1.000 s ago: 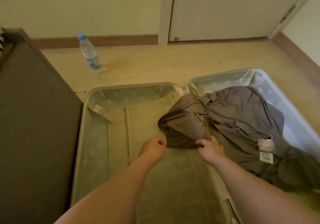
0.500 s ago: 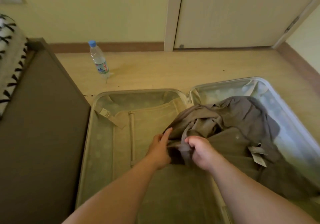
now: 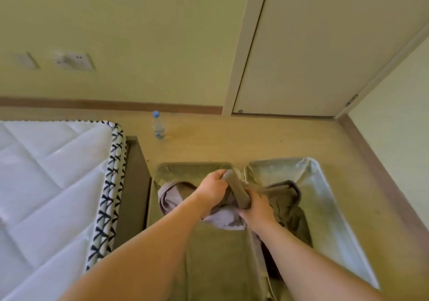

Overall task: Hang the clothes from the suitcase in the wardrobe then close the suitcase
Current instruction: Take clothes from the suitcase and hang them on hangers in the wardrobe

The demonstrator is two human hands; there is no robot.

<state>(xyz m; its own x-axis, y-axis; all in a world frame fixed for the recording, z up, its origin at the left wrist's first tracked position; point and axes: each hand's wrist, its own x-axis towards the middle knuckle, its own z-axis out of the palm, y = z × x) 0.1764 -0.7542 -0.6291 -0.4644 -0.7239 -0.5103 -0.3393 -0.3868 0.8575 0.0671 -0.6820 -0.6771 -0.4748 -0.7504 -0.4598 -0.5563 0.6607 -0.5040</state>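
An open suitcase (image 3: 329,207) lies flat on the floor, both halves lined in pale fabric. A grey-brown garment (image 3: 239,191) is bunched up above the hinge between the two halves. My left hand (image 3: 212,188) grips its upper end and my right hand (image 3: 257,210) grips it lower down. Part of the cloth hangs to the left over the left half, the rest trails down into the right half (image 3: 290,210). The wardrobe is out of view.
A bed with a white quilted mattress (image 3: 46,184) and dark frame (image 3: 132,184) stands close on the left of the suitcase. A water bottle (image 3: 158,126) stands on the floor by the wall. A closed door (image 3: 313,45) is behind, a wall on the right.
Both hands have gathered the garment and lifted it up from the right half of the suitcase. The camera has risen and tilted up, bringing the mattress and wall into view.
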